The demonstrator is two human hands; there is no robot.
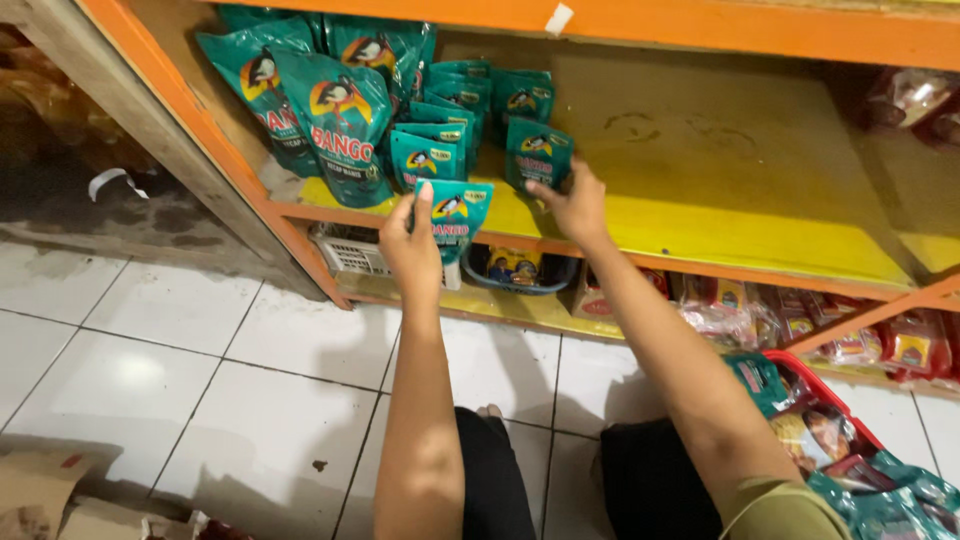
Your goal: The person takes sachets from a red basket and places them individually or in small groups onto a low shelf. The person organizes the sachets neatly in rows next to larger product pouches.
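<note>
The person's left hand [412, 250] is closed on a small teal foil sachet with a bird emblem [455, 215], thumb behind and fingers [424, 196] along its left edge, so the sachet stands upright just right of the fingertips, in front of the orange front edge of the shelf [700, 268]; the right hand [578, 207] pinches the lower corner of a second small teal sachet [539, 152], which rises above and left of its fingers and stands on the yellow painted shelf board [720, 190]. Left of both hands a row of like small sachets [450, 120] leans against large teal foil pouches [335, 115] near the shelf's left post; right of the right hand's fingers the board lies bare far along. Below the fingers sits a lower shelf with red packets [800, 325]; a red basket of teal packs [850, 450] lies beside the right forearm, over the white tiled floor [180, 350].
</note>
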